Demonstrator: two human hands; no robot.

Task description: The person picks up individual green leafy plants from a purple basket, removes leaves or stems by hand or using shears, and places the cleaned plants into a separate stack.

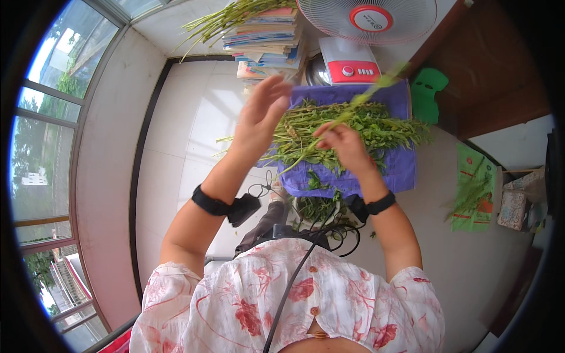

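My right hand (346, 143) grips a long green plant stem (359, 99) that slants up to the right, its upper end blurred. My left hand (265, 106) is raised to the left of it, fingers loosely bent and blurred, with nothing seen in it. Below both hands, a heap of leafy green stalks (388, 128) lies across a purple sheet (399, 176), the bare stem ends pointing left. Nearer my body, a round container (298, 212) holds loose green leaves (315, 207), with some leaves strewn around it.
Behind the sheet stand an electric fan (351, 59) and a stack of books and papers (265, 39) with more stalks (220, 20) on top. A green plastic chair (428, 95) is at right. Plant sprigs (472, 194) lie on a green bag (481, 163). Black cables (348, 229) hang before me.
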